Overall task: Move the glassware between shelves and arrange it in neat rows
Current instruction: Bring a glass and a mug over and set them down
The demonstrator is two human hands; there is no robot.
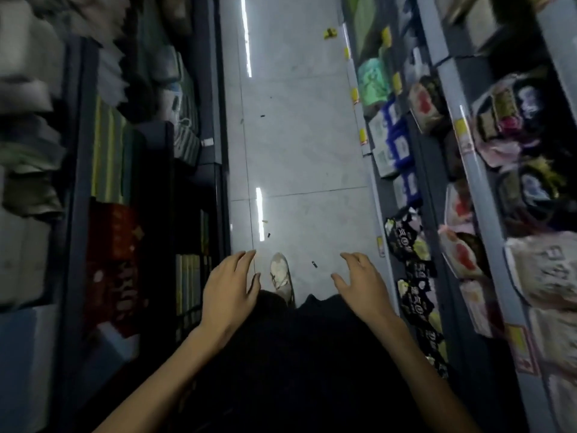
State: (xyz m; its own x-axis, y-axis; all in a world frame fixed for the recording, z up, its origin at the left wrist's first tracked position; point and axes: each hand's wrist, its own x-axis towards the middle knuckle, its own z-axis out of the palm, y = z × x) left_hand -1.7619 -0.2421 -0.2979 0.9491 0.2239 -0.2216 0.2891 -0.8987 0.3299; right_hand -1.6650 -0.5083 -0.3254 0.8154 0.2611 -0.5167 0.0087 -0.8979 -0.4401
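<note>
- Nearest to me, my worry is the right hand (363, 289). It hangs near the black-and-yellow packets (412, 276) on the right shelf (468, 170), and I judge a careless swing could knock them off the edge.
- Both hands carry nothing. The left hand (229, 292) is open, with fingers loosely spread and slightly bent, touching nothing. The right hand is splayed a little wider and also holds nothing.
- Just beyond the hands, a pale shoe (282, 276) is on the glossy tiled floor (296, 151). Small dark scraps (314, 264) lie near it. A slip looks possible to me, and it would be worse with glass in hand.
- On the left shelf (150, 170), a red box (115, 260) and striped boxes sit in dim, blurred light.
- I see no glassware on either side and cannot tell which shelf holds it. In this blur, clear glass would be easy to misjudge and knock.
- Far down the aisle, a small yellow thing (329, 33) lies on the floor.
</note>
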